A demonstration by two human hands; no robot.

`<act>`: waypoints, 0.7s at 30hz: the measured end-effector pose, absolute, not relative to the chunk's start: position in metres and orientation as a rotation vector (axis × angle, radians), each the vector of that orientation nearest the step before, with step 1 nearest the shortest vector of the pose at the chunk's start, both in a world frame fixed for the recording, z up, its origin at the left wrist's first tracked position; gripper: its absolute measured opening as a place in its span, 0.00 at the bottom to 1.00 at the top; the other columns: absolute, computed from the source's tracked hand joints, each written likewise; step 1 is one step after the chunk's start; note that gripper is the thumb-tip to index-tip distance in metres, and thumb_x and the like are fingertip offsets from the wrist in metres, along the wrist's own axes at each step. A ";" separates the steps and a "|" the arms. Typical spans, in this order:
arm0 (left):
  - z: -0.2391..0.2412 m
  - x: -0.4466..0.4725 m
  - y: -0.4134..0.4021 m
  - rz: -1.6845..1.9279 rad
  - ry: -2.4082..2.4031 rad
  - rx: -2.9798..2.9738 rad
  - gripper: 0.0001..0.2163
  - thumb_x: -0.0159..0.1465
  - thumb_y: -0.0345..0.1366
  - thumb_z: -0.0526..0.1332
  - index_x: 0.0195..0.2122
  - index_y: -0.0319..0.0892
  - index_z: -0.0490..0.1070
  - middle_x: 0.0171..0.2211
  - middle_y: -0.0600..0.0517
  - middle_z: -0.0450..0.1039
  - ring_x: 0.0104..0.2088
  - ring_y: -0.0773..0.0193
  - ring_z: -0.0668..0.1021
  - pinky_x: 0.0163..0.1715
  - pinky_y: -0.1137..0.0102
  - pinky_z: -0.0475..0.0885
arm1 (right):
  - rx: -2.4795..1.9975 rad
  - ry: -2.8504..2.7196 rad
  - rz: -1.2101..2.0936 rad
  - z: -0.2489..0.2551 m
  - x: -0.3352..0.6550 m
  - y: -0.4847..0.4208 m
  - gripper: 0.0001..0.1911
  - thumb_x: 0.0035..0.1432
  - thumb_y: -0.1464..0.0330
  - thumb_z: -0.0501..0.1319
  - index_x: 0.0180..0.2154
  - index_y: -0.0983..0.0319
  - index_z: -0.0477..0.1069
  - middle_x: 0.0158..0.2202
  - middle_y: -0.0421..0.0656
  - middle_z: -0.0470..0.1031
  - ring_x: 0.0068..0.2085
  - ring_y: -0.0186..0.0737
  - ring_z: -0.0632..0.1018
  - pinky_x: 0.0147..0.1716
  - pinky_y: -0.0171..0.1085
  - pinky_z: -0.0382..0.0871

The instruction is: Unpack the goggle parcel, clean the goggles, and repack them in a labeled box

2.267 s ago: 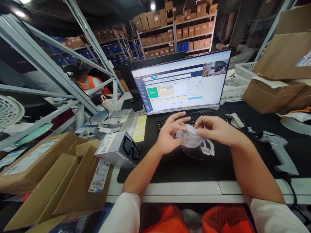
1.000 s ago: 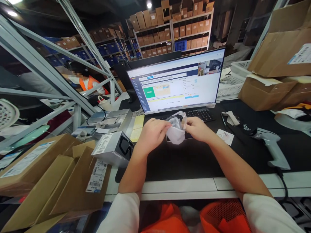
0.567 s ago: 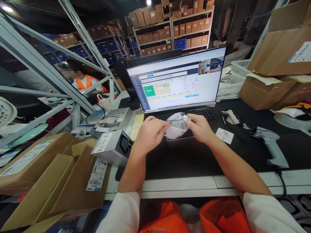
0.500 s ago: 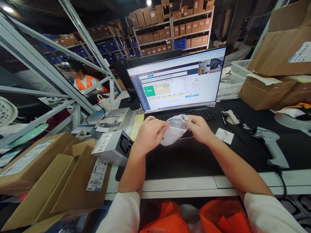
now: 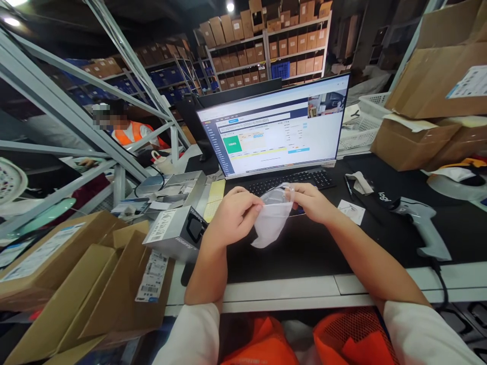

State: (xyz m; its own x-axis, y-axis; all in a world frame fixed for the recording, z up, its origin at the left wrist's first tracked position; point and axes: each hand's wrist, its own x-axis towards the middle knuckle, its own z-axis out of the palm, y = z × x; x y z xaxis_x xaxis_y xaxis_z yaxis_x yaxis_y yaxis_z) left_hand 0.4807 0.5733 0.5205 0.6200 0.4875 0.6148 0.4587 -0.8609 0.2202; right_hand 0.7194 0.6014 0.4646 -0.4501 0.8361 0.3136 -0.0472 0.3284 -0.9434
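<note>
A small white plastic bag [image 5: 271, 220] hangs between my two hands above the black desk mat [image 5: 297, 253], in front of the keyboard [image 5: 292, 180]. My left hand [image 5: 234, 215] pinches the bag's upper left edge with closed fingers. My right hand [image 5: 312, 203] pinches the upper right edge near the bag's mouth. What is inside the bag is hidden.
A lit monitor [image 5: 274, 129] stands behind the keyboard. A grey product box [image 5: 178, 230] and open cardboard boxes [image 5: 76, 284] lie at the left. A barcode scanner [image 5: 426, 223] and a small card [image 5: 352, 210] lie at the right, with cartons [image 5: 426, 101] behind. Another person in an orange vest [image 5: 125, 132] sits at the far left.
The clear item seen at first is now out of sight. My hands drew nearer the keyboard, and the bag, bunched a second ago, now hangs stretched downward between them.
</note>
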 end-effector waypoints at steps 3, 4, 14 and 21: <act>0.520 0.480 0.573 1.051 0.809 2.788 0.07 0.70 0.28 0.57 0.37 0.43 0.72 0.30 0.54 0.77 0.31 0.64 0.75 0.42 0.63 0.71 | -0.669 -1.668 1.351 0.467 0.718 0.601 0.23 0.60 0.51 0.63 0.24 0.61 0.67 0.22 0.38 0.64 0.26 0.34 0.64 0.28 0.35 0.56; 0.520 0.480 0.573 1.049 0.806 2.788 0.07 0.70 0.28 0.57 0.37 0.43 0.72 0.30 0.54 0.77 0.31 0.63 0.75 0.42 0.63 0.71 | -0.652 -1.642 1.387 0.468 0.717 0.600 0.22 0.59 0.52 0.64 0.23 0.61 0.67 0.22 0.38 0.64 0.26 0.34 0.64 0.28 0.35 0.57; 0.519 0.479 0.573 1.076 0.795 2.791 0.07 0.71 0.29 0.56 0.37 0.43 0.72 0.30 0.53 0.75 0.33 0.62 0.75 0.41 0.64 0.72 | -0.616 -1.402 1.414 0.465 0.710 0.599 0.22 0.54 0.53 0.67 0.21 0.60 0.65 0.20 0.37 0.61 0.24 0.33 0.63 0.27 0.35 0.56; 0.502 0.480 0.587 1.584 0.882 2.553 0.08 0.75 0.37 0.55 0.40 0.44 0.71 0.36 0.49 0.76 0.40 0.60 0.79 0.43 0.63 0.76 | -0.541 -1.425 1.077 0.454 0.714 0.607 0.32 0.59 0.37 0.60 0.45 0.57 0.75 0.48 0.48 0.75 0.51 0.47 0.74 0.51 0.43 0.68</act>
